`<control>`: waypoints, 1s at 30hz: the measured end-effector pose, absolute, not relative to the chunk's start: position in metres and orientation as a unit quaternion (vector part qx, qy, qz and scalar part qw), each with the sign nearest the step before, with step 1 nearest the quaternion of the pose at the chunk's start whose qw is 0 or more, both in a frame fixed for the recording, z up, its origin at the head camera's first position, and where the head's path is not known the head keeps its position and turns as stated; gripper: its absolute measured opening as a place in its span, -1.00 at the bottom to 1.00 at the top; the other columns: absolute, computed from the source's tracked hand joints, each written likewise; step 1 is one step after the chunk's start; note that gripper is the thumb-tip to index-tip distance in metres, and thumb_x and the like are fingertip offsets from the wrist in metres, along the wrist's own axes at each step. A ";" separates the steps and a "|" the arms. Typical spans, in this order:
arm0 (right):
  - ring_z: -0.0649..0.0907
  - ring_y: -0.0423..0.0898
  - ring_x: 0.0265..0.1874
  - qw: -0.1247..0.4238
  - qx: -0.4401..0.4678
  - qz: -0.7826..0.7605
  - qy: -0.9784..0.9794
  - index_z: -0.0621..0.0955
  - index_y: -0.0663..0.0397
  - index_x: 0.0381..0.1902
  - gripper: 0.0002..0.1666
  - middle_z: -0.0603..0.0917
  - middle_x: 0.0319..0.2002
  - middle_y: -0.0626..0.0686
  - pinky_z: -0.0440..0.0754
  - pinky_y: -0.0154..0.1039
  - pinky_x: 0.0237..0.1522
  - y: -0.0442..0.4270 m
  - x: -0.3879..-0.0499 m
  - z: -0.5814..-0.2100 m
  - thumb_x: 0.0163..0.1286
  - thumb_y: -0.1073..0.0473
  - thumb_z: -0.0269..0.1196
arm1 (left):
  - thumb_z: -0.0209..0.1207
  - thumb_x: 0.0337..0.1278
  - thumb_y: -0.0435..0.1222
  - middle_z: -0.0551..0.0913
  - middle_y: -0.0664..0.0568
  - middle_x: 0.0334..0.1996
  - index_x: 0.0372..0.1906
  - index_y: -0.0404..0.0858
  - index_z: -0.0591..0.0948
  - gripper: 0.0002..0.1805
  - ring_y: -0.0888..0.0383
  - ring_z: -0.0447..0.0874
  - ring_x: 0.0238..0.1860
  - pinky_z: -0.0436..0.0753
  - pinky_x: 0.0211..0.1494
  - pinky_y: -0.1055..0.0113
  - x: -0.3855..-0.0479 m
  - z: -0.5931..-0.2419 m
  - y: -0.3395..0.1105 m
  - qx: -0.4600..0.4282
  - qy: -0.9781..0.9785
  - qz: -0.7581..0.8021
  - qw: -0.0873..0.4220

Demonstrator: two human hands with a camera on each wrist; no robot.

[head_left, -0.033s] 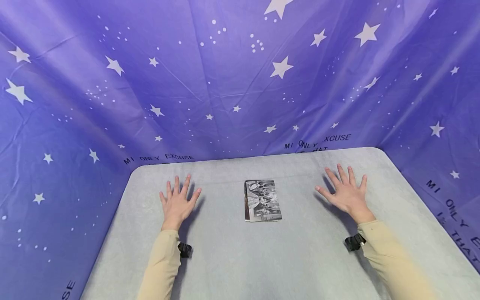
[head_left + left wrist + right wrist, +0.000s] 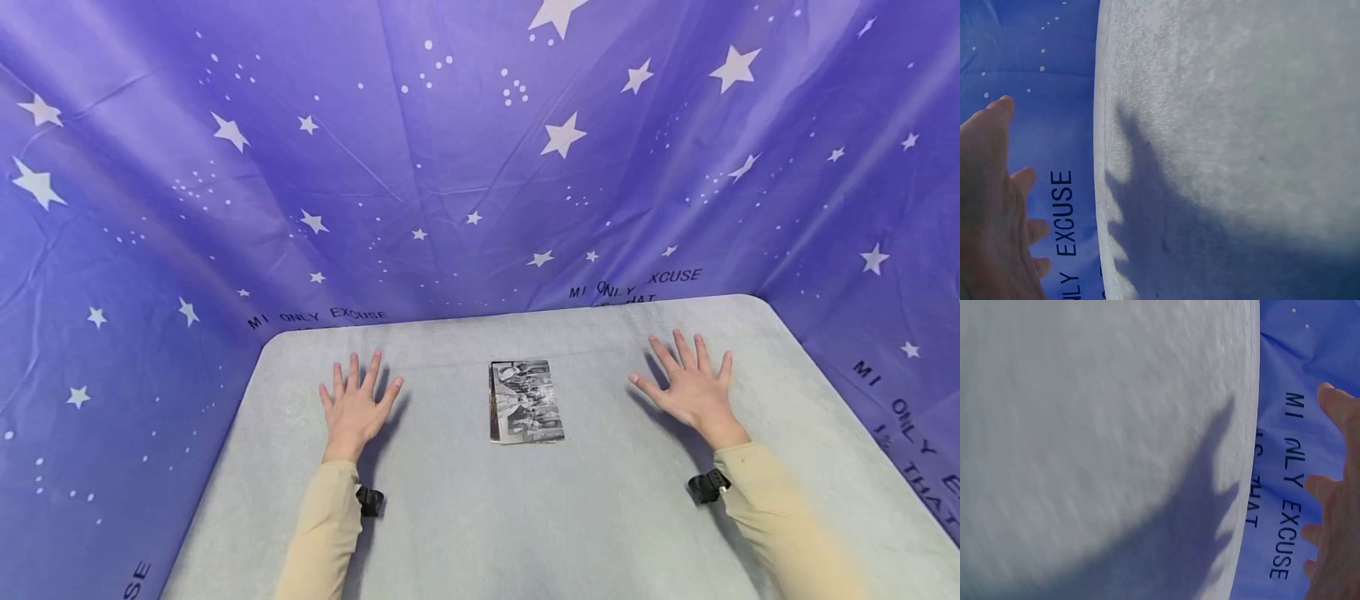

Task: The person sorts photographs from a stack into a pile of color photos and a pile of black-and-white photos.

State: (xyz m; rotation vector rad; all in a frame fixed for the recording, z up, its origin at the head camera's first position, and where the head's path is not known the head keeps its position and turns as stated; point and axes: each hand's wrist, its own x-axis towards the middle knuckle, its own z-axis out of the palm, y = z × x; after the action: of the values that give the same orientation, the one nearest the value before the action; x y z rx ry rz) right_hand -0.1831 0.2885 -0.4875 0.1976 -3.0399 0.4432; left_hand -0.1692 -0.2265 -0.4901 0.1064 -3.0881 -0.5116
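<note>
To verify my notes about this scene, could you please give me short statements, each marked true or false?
1. The stack of picture prints lies between the left grip and the right grip. True.
2. The left grip pinches a print. False: it holds nothing.
3. The top print is black-and-white. True.
4. The backdrop is plain red. False: the backdrop is purple-blue with white stars.
5. The stack lies on the grey tabletop. True.

Your bare left hand (image 2: 355, 419) comes out of a pale beige, long fabric sleeve (image 2: 318, 529) with a small, blocky black device (image 2: 371, 501) at its inner edge, and your bare right hand (image 2: 697, 398) out of a matching pale beige sleeve (image 2: 780, 518) with a similar black device (image 2: 707, 487) at its inner edge.
</note>
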 end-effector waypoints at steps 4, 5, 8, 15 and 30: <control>-0.19 0.40 0.41 0.033 0.066 0.151 -0.986 0.11 -0.05 0.52 0.01 -0.01 0.46 0.34 -0.56 0.43 0.16 0.286 -0.186 -0.489 0.29 -0.48 -0.01 | -0.28 0.26 0.36 -0.13 -0.23 0.51 0.54 0.01 0.02 -0.14 -0.30 -0.37 0.46 -0.38 0.32 -0.33 -0.170 -0.490 -0.227 0.035 -0.985 -0.169 0.010; -0.21 0.39 0.41 0.032 0.066 0.153 -0.986 0.11 -0.05 0.52 0.01 -0.01 0.46 0.35 -0.57 0.43 0.15 0.286 -0.186 -0.489 0.30 -0.47 -0.01 | -0.28 0.26 0.36 -0.13 -0.23 0.51 0.54 0.01 0.02 -0.13 -0.30 -0.37 0.46 -0.38 0.32 -0.34 -0.170 -0.491 -0.227 0.035 -0.985 -0.169 0.012; -0.21 0.38 0.41 0.036 0.067 0.157 -0.985 0.13 -0.05 0.51 0.00 0.00 0.46 0.35 -0.57 0.43 0.15 0.285 -0.186 -0.491 0.30 -0.46 0.00 | -0.26 0.26 0.35 -0.09 -0.24 0.50 0.54 0.01 0.04 -0.15 -0.30 -0.33 0.46 -0.32 0.32 -0.34 -0.169 -0.493 -0.226 0.036 -0.986 -0.162 0.022; -0.13 0.43 0.39 0.042 0.081 0.157 -0.983 0.17 -0.02 0.50 -0.03 0.05 0.43 0.38 -0.49 0.48 0.15 0.284 -0.182 -0.498 0.30 -0.43 0.04 | -0.21 0.27 0.33 -0.07 -0.23 0.50 0.53 0.00 0.08 -0.16 -0.30 -0.29 0.46 -0.33 0.33 -0.33 -0.166 -0.500 -0.222 0.026 -0.987 -0.156 0.020; -0.15 0.43 0.39 0.041 0.088 0.179 -0.979 0.13 -0.04 0.51 -0.04 0.01 0.44 0.39 -0.46 0.49 0.16 0.272 -0.178 -0.505 0.33 -0.40 0.03 | -0.22 0.30 0.30 -0.07 -0.24 0.50 0.53 0.00 0.09 -0.19 -0.30 -0.28 0.46 -0.33 0.33 -0.33 -0.156 -0.508 -0.223 0.034 -0.984 -0.175 0.026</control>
State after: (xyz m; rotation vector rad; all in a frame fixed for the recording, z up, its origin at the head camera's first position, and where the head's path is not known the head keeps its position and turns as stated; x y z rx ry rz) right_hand -0.1783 0.2719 -0.5053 0.2685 -2.9985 0.5480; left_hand -0.1563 -0.2227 -0.5079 0.1046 -3.0406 -0.5425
